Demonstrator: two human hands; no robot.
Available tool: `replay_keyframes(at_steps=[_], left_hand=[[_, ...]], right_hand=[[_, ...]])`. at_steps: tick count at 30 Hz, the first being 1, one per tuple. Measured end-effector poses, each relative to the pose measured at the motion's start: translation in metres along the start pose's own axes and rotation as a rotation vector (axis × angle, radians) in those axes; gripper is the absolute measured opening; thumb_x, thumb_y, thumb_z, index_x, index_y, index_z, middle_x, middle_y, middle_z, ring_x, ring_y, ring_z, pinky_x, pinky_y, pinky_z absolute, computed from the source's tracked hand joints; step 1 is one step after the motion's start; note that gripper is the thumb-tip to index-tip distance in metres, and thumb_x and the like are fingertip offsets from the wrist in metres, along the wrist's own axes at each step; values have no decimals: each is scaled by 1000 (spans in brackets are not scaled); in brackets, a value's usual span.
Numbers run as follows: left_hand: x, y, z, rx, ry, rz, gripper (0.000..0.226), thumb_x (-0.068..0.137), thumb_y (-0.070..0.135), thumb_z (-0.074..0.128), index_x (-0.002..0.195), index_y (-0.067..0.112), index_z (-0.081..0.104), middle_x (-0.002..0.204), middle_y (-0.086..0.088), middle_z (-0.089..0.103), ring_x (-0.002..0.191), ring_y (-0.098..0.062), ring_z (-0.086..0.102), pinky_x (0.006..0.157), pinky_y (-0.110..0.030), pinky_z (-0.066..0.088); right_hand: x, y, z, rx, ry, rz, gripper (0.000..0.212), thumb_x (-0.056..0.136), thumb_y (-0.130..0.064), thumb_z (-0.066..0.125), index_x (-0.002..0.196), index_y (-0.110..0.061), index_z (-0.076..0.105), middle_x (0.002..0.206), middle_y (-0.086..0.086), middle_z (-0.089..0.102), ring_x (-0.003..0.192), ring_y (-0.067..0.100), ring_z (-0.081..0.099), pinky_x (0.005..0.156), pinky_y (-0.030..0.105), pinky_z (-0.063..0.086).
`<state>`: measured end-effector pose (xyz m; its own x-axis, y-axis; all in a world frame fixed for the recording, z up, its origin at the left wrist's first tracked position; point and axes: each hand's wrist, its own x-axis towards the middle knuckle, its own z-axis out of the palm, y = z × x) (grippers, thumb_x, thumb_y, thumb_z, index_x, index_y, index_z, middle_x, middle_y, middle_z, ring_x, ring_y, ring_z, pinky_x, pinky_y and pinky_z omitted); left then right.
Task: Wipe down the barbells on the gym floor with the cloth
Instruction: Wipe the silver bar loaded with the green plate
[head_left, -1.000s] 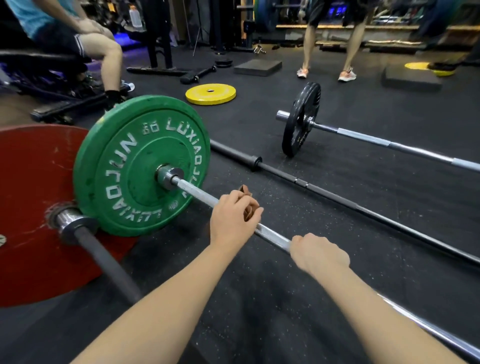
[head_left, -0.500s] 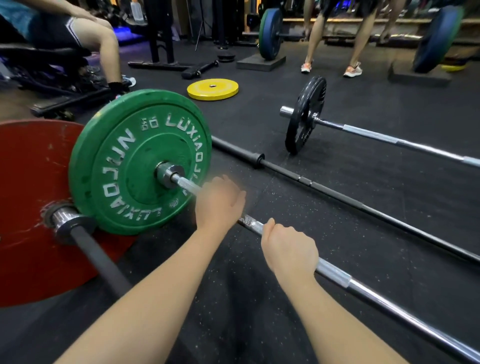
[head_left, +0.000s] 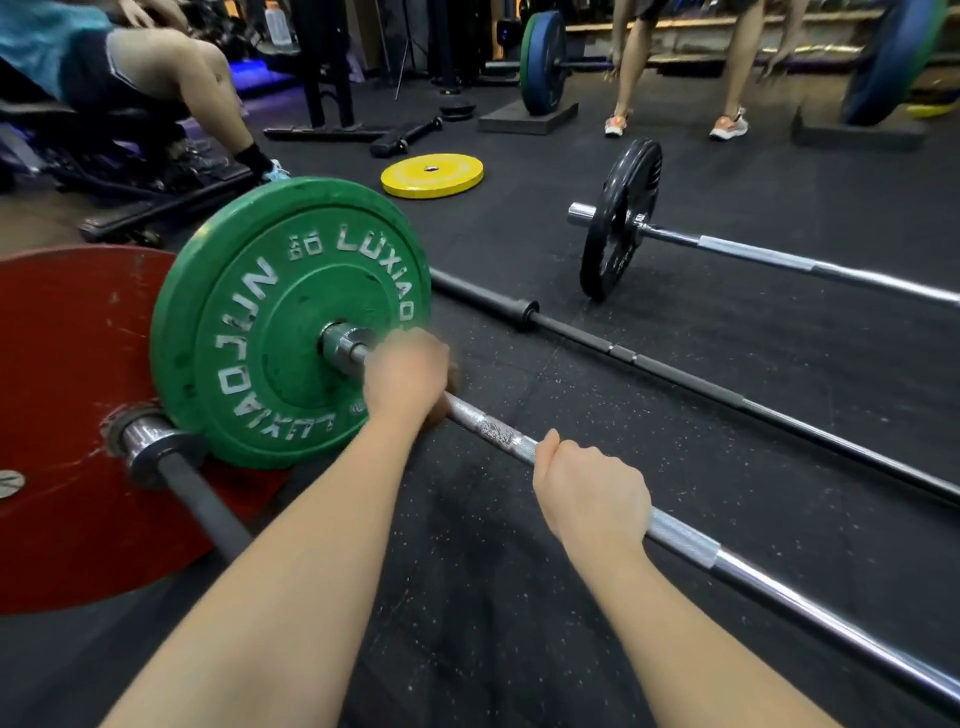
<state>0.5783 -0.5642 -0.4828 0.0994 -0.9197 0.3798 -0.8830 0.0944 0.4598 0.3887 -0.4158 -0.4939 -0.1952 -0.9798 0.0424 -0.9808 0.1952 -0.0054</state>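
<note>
My left hand (head_left: 408, 382), blurred: fingers curled, pressing cloth (head_left: 453, 375) round the knurled chrome barbell (head_left: 498, 435), just beside a scuffed green bumper plate (head_left: 260, 322). My right hand (head_left: 592, 493): fingers wrapped round the same shaft. Black bar (head_left: 675, 375) beyond, on speckled rubber floor (head_left: 493, 597).

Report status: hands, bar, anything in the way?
Left hand wrapped round bar right beside green plate, blurred; cloth not clearly visible. Right hand grips bar farther along. Bar bare between hands; black bar lies apart alongside.
</note>
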Motion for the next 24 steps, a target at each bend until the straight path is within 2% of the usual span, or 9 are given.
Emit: replay_keyframes(at_steps=[3, 6, 9, 11, 13, 15, 18, 21, 24], left_hand=[[-36, 25, 4, -49, 1, 132, 17, 94, 44, 63, 90, 29, 68, 92, 11, 56, 89, -17, 54, 71, -31, 40], [-58, 22, 5, -157, -3, 256, 15, 93, 41, 67, 98, 28, 71, 99, 9, 61, 90, -17, 55, 77, -32, 46], [-55, 6, 2, -145, -62, 440, 25, 93, 43, 65, 109, 25, 70, 107, 5, 60, 95, -20, 57, 84, -36, 50], [-42, -5, -1, -98, -83, 484, 27, 94, 41, 64, 111, 21, 70, 107, 1, 60, 96, -22, 56, 87, -40, 51], [-22, -20, -3, -19, -57, 413, 24, 94, 36, 67, 111, 19, 71, 109, -2, 61, 99, -25, 56, 90, -42, 49], [3, -37, -8, 38, -34, 197, 23, 97, 36, 66, 114, 21, 69, 117, -5, 61, 107, -29, 56, 96, -44, 46], [26, -48, -11, 27, -33, -66, 20, 100, 36, 61, 114, 22, 66, 126, -6, 55, 118, -33, 50, 102, -46, 40], [8, -34, -3, 1, -13, -38, 17, 101, 32, 59, 113, 21, 67, 126, -4, 55, 121, -31, 45, 101, -48, 37], [-28, -22, 2, -92, 55, 66, 15, 100, 29, 60, 111, 21, 68, 123, -2, 56, 117, -28, 45, 94, -47, 38]], right_hand=[[0, 0, 1, 34, -15, 14, 47, 104, -21, 22, 132, -23, 59, 93, 0, 68, 64, 29, 45, 54, 35, 28], [2, -2, 1, 46, -8, 35, 48, 104, -25, 20, 130, -26, 61, 96, -2, 70, 64, 28, 44, 56, 35, 28], [0, -2, 0, 63, 5, 42, 47, 104, -25, 21, 130, -26, 61, 94, -3, 70, 60, 26, 41, 53, 35, 24], [-1, -2, -1, 55, 11, 45, 46, 105, -25, 21, 127, -25, 62, 90, -3, 68, 60, 26, 42, 53, 34, 25], [-1, -1, -1, 48, 17, 54, 47, 105, -26, 20, 121, -22, 64, 78, -1, 62, 53, 24, 40, 51, 33, 24], [-1, -2, -1, 25, 19, 39, 47, 105, -24, 20, 123, -24, 64, 72, -2, 50, 47, 22, 31, 47, 32, 19], [0, -2, 1, 21, 13, 21, 49, 103, -21, 20, 128, -24, 62, 75, -2, 47, 47, 22, 28, 46, 34, 17], [1, -1, 3, 16, 20, 16, 49, 102, -20, 20, 128, -23, 61, 78, -1, 51, 52, 25, 34, 47, 35, 16], [4, -2, 6, 2, 36, 15, 50, 103, -24, 17, 122, -23, 64, 86, -1, 67, 58, 28, 41, 48, 35, 18]])
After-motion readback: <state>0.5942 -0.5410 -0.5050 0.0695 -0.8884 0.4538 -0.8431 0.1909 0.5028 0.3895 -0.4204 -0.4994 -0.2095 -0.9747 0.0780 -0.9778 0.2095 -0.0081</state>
